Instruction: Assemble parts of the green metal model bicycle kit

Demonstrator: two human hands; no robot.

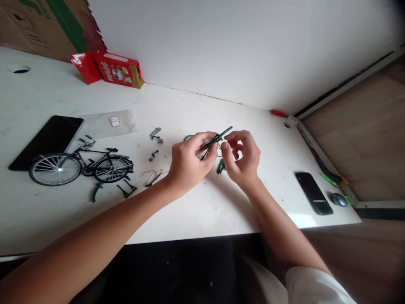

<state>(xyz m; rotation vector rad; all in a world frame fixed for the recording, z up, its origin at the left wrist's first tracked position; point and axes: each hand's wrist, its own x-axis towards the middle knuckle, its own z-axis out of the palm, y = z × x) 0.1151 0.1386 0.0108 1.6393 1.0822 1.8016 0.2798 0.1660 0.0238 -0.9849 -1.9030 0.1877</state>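
Note:
My left hand [193,158] is closed in a pinch on a dark green model bicycle frame [223,134], whose long thin end sticks out up and to the right. Just right of it, my right hand [243,156] has loosely curled fingers, with thumb and forefinger slightly apart near the frame; I see nothing held in it. Below the hands lies a small green part [220,166]. A small wheel [189,137] shows partly behind my left hand. Further left are small grey and green parts [155,134], thin wire-like pieces [153,178], a green bracket [127,188] and a curved green mudguard [95,192].
A finished black model bicycle [91,164] stands at left before a dark tablet or phone [47,141] and a clear plastic bag [106,123]. A red box [117,69] stands against the wall. At right lies a black phone [314,193] beside a round dark object [338,199].

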